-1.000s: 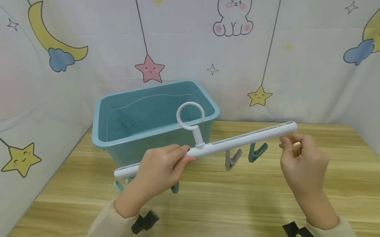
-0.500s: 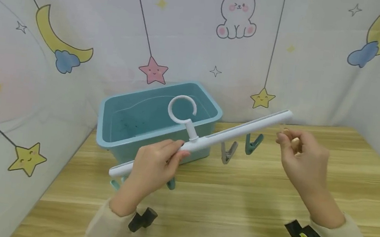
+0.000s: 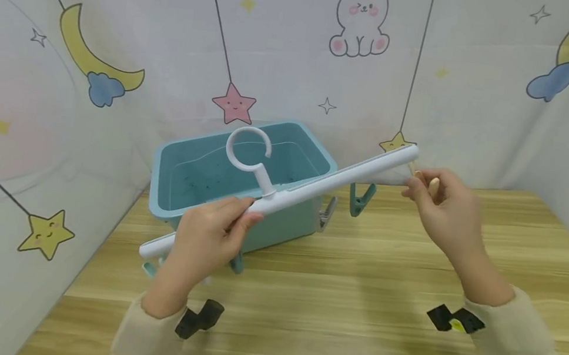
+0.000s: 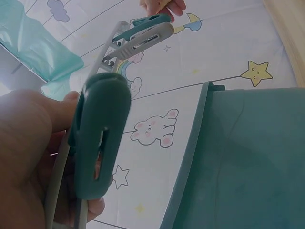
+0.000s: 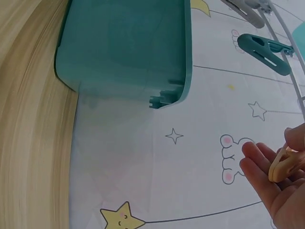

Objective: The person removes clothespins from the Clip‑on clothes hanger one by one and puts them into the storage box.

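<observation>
My left hand [image 3: 204, 239] grips a white clip hanger [image 3: 343, 180] beside the base of its round hook [image 3: 250, 132]. The bar tilts, right end higher. My right hand [image 3: 447, 218] pinches a beige clothes peg [image 5: 285, 164] just below that right end; whether the peg is attached to the bar, I cannot tell. A green clip [image 3: 362, 199] and a grey clip [image 3: 327, 213] hang from the right half. Another dark green clip [image 4: 105, 133] is close to my left fingers in the left wrist view. Partly hidden behind my left wrist is a light teal clip [image 3: 149, 269].
A blue-green plastic tub [image 3: 278, 227] stands behind the hanger on the wood-grain table [image 3: 351, 328]. White cloth [image 3: 289, 54] printed with stars, moons and rabbits closes off the back and sides.
The hanger has shifted left in my left hand, and its right end has risen. My right hand, with the beige peg, has moved slightly up and left, staying close to that end.
</observation>
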`<action>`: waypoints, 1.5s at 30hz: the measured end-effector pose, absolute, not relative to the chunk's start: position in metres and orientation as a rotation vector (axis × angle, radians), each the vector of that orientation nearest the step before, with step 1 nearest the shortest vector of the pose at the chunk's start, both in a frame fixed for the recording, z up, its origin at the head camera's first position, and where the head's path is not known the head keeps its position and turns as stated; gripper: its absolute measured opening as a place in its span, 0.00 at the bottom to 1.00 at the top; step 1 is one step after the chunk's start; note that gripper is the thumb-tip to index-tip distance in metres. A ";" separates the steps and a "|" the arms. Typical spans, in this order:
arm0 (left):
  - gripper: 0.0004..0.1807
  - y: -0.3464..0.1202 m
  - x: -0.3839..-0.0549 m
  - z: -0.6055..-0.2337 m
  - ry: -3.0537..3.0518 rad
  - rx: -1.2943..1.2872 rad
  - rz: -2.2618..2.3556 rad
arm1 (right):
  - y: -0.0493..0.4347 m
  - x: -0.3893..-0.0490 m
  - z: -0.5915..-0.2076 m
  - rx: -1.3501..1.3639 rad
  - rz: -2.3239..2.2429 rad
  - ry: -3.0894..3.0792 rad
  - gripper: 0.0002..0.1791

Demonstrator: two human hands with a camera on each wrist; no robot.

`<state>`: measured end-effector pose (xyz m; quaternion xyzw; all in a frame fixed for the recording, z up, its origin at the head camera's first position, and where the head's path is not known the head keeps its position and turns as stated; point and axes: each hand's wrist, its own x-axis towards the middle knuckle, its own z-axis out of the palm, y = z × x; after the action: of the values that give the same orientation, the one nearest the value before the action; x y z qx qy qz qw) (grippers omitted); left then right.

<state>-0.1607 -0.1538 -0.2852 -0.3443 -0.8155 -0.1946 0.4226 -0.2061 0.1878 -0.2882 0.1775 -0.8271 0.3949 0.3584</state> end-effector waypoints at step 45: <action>0.26 -0.166 -0.154 -0.279 -2.117 -0.946 -0.517 | 0.094 -0.310 -0.256 0.773 1.474 -2.458 0.15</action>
<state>-0.1542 -0.1658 -0.2793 -0.3693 -0.8265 -0.2020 0.3737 -0.3100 0.0937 -0.2558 0.2594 -0.8250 0.4946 0.0864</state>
